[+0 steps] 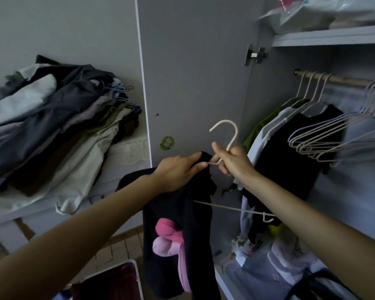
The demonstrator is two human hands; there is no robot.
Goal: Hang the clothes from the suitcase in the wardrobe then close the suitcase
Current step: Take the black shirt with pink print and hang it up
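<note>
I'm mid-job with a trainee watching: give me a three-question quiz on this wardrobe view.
1. True or false: the black garment already hangs on the rail.
2. Which hand grips the pink hanger just below its hook? A) left hand B) right hand C) neither
3. Fill in: the left hand pinches the ___ where it meets the hanger's end.

Key
1. False: it is in the hands, in front of the open door.
2. B: the right hand holds the neck.
3. Black garment.
</note>
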